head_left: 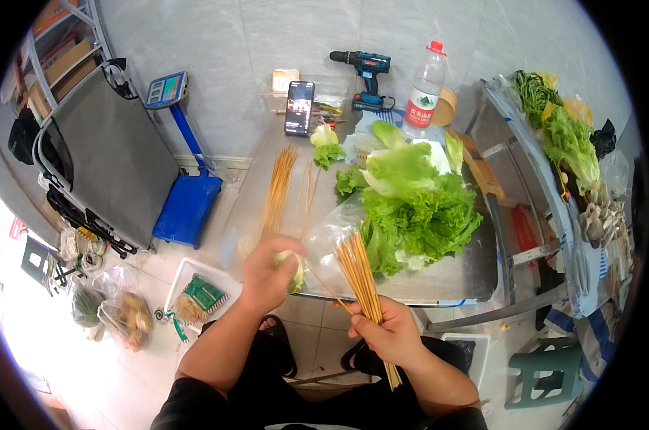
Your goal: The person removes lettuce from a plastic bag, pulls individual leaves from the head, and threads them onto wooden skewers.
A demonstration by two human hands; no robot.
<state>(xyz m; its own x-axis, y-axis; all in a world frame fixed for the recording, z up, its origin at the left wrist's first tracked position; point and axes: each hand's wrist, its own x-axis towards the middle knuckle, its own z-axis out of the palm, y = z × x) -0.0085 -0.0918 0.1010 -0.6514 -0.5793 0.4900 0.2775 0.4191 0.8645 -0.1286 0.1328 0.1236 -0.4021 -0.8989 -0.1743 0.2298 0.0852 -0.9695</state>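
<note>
My left hand (271, 271) is closed on a small piece of lettuce (297, 274) near the table's front edge. In my right hand (386, 330) is a bundle of thin wooden skewers (363, 274); one skewer (327, 286) slants from it toward the lettuce piece, its tip hidden there. Beyond my left hand, more skewers (279, 188) lie on the metal table (238, 212), with a few loose ones (309, 193) beside them. A large heap of lettuce leaves (418, 204) sits at the right on a clear plastic bag (330, 231). A smaller leaf (326, 148) rests behind the loose skewers.
At the table's back stand a phone (299, 107), a cordless drill (370, 80) and a water bottle (424, 97). A blue platform scale (187, 209) and a white foam box (182, 274) are at left. At right are a rack with vegetables (569, 145) and a green stool (545, 371).
</note>
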